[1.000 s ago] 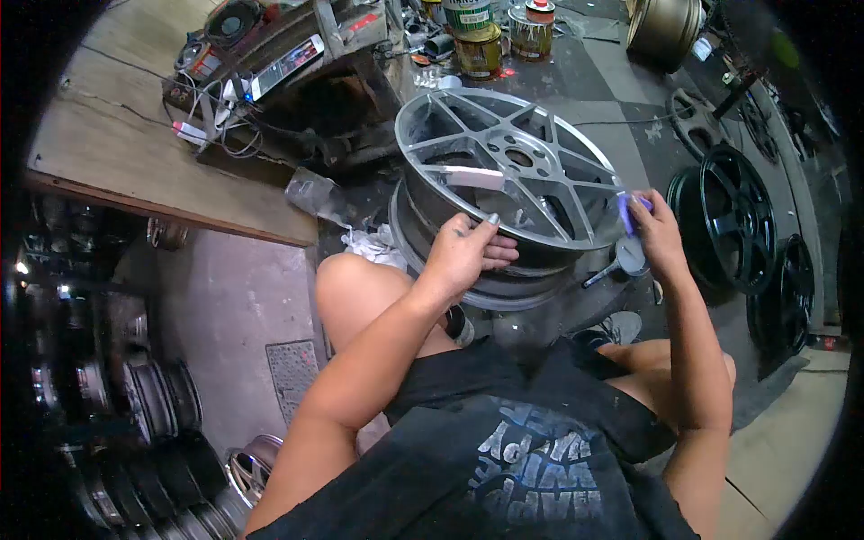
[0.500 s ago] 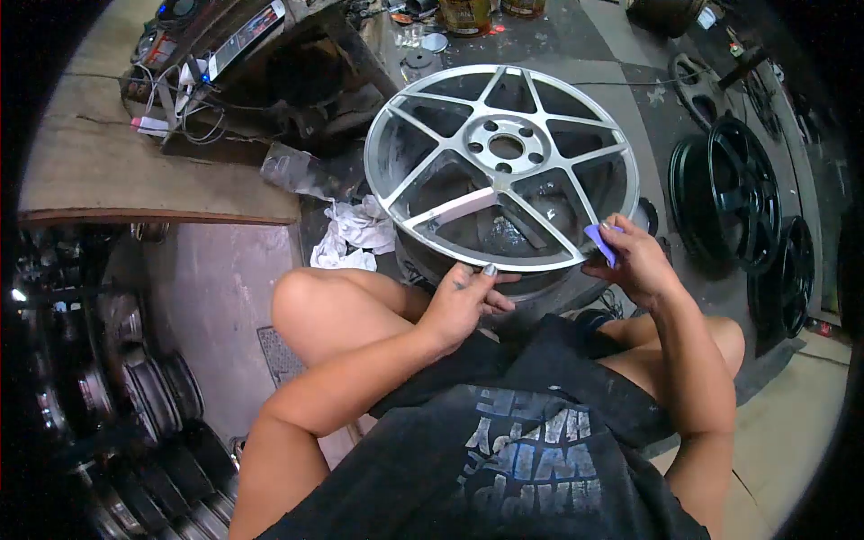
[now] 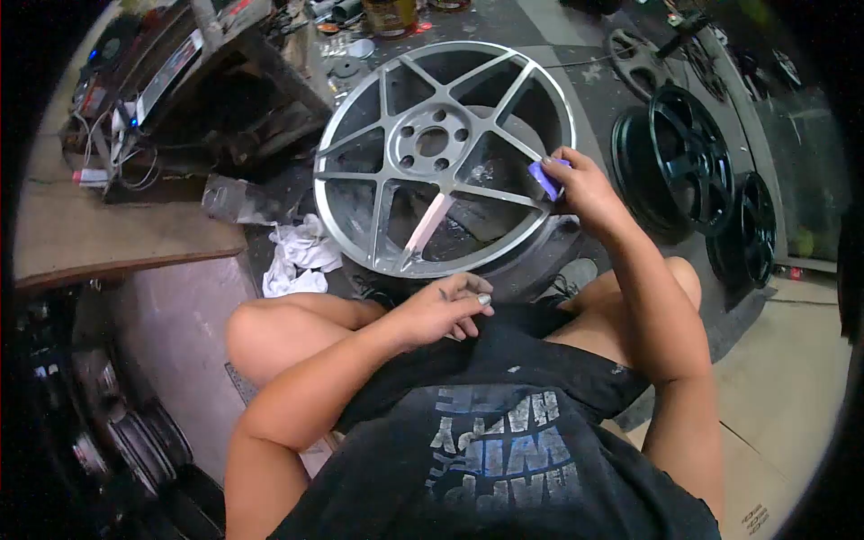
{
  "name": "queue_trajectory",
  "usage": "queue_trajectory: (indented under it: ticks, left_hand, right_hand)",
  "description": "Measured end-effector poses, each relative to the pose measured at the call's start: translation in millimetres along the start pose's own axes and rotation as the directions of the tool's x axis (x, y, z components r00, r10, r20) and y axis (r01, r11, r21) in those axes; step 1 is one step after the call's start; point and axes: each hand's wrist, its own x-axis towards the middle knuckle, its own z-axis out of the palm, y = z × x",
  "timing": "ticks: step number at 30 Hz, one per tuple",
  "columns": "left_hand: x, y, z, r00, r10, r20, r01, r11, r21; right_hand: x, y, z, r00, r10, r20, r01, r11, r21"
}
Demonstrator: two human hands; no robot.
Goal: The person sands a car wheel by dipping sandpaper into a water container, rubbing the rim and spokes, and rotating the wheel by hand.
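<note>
A silver alloy wheel lies face up in front of me, tilted slightly towards me. One of its spokes carries a pale pink patch. My right hand is closed on a folded purple piece of sandpaper at the right side of the rim, where a spoke end meets it. Whether the sandpaper presses on the metal there, I cannot tell. Below the near edge of the rim, my left hand hovers over my lap, its fingers loosely apart and holding nothing.
White crumpled rags lie left of the wheel, beside a clear plastic piece. Dark wheels stand on the right. A wooden board and a cluttered stand with a phone and cables are at left. Jars sit at the back.
The wheel has turned counterclockwise, bringing the pink spoke from pointing left to pointing down. My left hand has come off the rim. My right hand has moved up along the rim with the sandpaper.
</note>
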Motion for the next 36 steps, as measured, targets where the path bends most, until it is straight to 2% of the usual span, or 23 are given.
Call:
queue_trajectory:
  ticks: [1,3,4,5,7,9,11,13,15,17,18,19,21,25,26,27,28,29,31,33,34,35,36]
  left_hand:
    - [-0.5,9.6,-4.9,0.996,0.072,0.044,-0.073,0.997,0.017]
    - [-5.1,39.7,-11.1,0.966,0.256,-0.013,-0.252,0.957,0.145]
    - [-8.4,52.1,-15.6,0.943,0.319,-0.097,-0.298,0.938,0.179]
    - [0.0,49.6,-27.7,0.849,0.506,-0.152,-0.449,0.843,0.295]
    - [1.4,73.3,-45.0,0.773,0.563,-0.293,-0.35,0.763,0.543]
    - [9.8,81.7,-64.1,0.564,0.745,-0.356,-0.177,0.53,0.829]
    - [17.8,82.9,-89.7,0.55,0.732,-0.402,0.035,0.46,0.887]
    - [32.4,63.4,-120.7,0.531,0.713,-0.458,0.216,0.409,0.886]
    - [39.2,56.7,-132.9,0.575,0.652,-0.495,0.31,0.386,0.869]
    - [49.5,52.2,-146.4,0.648,0.552,-0.525,0.362,0.383,0.85]
    - [53.4,48.9,-151.2,0.669,0.538,-0.513,0.405,0.315,0.858]
    - [57.3,47.4,-156.8,0.659,0.545,-0.519,0.413,0.314,0.855]
    - [64.6,47.0,-164.5,0.723,0.488,-0.489,0.457,0.195,0.868]
    - [74.9,49.7,-158.6,0.747,0.382,-0.544,0.564,0.068,0.823]
    - [76.4,48.9,-158.9,0.758,0.353,-0.549,0.584,0.008,0.812]
    - [75.3,47.1,-159.2,0.756,0.361,-0.546,0.585,0.001,0.811]
    - [73.0,45.1,-159.6,0.757,0.374,-0.536,0.577,0.004,0.817]
    - [70.4,41.9,-161.3,0.761,0.378,-0.528,0.567,0.009,0.824]
    - [64.7,35.9,-160.4,0.757,0.415,-0.505,0.563,-0.021,0.826]
    - [61.0,33.7,-154.5,0.752,0.414,-0.512,0.558,0.012,0.829]
    - [59.9,32.4,-151.6,0.757,0.414,-0.505,0.554,0.002,0.832]
    - [58.0,30.3,-149.5,0.764,0.395,-0.511,0.56,-0.01,0.829]
    - [54.6,27.5,-149.2,0.768,0.377,-0.518,0.565,-0.018,0.825]
  right_hand:
    - [9.2,4.5,-2.8,1.0,0.006,-0.018,-0.006,1.0,0.014]
    - [25.9,12.8,-12.3,0.999,0.015,-0.029,-0.016,0.999,-0.027]
    - [30.6,15.7,-16.1,0.999,0.024,-0.027,-0.026,0.997,-0.07]
    - [31.8,16.2,-19.2,0.999,0.029,-0.032,-0.031,0.997,-0.072]
    - [34.4,16.1,-20.6,0.995,0.052,-0.08,-0.063,0.987,-0.149]
    - [40.0,26.4,-23.6,0.998,0.02,-0.067,-0.028,0.991,-0.131]
    - [47.6,38.9,-26.7,0.998,-0.044,-0.045,0.038,0.991,-0.127]
    - [32.5,20.6,-17.3,0.995,0.055,-0.087,-0.056,0.998,-0.015]
    - [39.1,30.8,-19.5,0.995,0.064,-0.072,-0.065,0.998,-0.014]
    - [46.9,41.2,-21.4,0.998,0.007,-0.065,-0.015,0.992,-0.127]
    - [45.4,40.7,-21.0,0.998,0.012,-0.06,-0.019,0.993,-0.118]
    - [43.6,39.5,-20.4,0.999,-0.001,-0.052,-0.005,0.993,-0.116]
    - [38.8,40.0,-19.5,0.999,0.007,-0.041,-0.012,0.993,-0.122]
    - [32.1,53.3,-13.6,0.996,-0.043,-0.074,0.03,0.985,-0.168]
    - [16.3,40.1,-9.0,0.998,0.025,-0.049,-0.028,0.997,-0.072]
    - [21.2,51.0,-8.6,0.996,-0.075,-0.037,0.07,0.989,-0.132]
    - [13.8,49.0,-9.3,0.995,-0.096,-0.036,0.09,0.983,-0.162]
    - [0.7,35.6,-7.7,0.994,-0.107,-0.031,0.099,0.976,-0.192]
    - [11.2,49.7,-10.1,0.997,-0.065,-0.031,0.061,0.99,-0.125]
    - [4.2,33.5,-8.1,0.993,-0.119,-0.017,0.112,0.964,-0.242]
    - [-2.3,17.1,-10.1,1.0,-0.025,-0.01,0.022,0.969,-0.246]
    - [3.7,17.4,-10.8,1.0,-0.023,-0.013,0.019,0.97,-0.243]
    - [13.5,17.7,-8.7,0.992,-0.117,-0.038,0.1,0.947,-0.307]
